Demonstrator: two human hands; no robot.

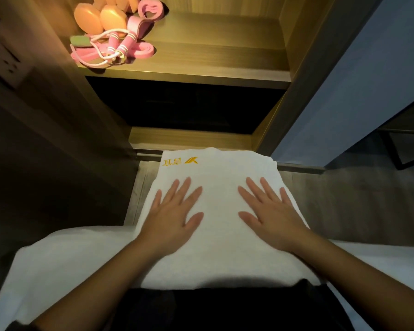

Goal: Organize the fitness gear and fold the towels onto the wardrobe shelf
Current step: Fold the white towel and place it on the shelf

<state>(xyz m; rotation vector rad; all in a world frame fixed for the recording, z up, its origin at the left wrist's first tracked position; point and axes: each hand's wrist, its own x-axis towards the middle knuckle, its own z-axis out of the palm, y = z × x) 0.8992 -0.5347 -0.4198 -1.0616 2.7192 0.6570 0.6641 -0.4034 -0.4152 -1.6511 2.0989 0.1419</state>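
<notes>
Both grips are bare hands, and both lie palm down with fingers straight and spread, pressing on the towel and holding nothing. The left grip (173, 215) and the right grip (270, 215) rest side by side on the top face of the white towel (216, 256), thumbs turned towards each other and a strip of cloth between them.

The towel is already folded into a thick oblong. Its long axis runs from 6 o'clock, at the person's dark clothing, to 12 o'clock, where its far end reaches the wardrobe's sill. It lies over the edge of a white bed (58, 261), with grey floor (344, 199) showing at 3 o'clock.

The wardrobe shelf (213, 58) lies at 12 o'clock from both grips, beyond the towel's far end and higher up. Both grips sit level, so neither is nearer, though the left is on the side of the gear. The next move looks like a lift along that long axis, straight ahead.

At 11 o'clock on the shelf sit a pink skipping rope (116, 47), a pink band (141, 50) and peach dumbbells (98, 19), touching in one cluster.

Near the towel's far left corner is a yellow embroidered mark (180, 161): a slanted emblem and two characters, upside down from here and not readable with certainty. A wall socket (3, 58) is at 10 o'clock.
</notes>
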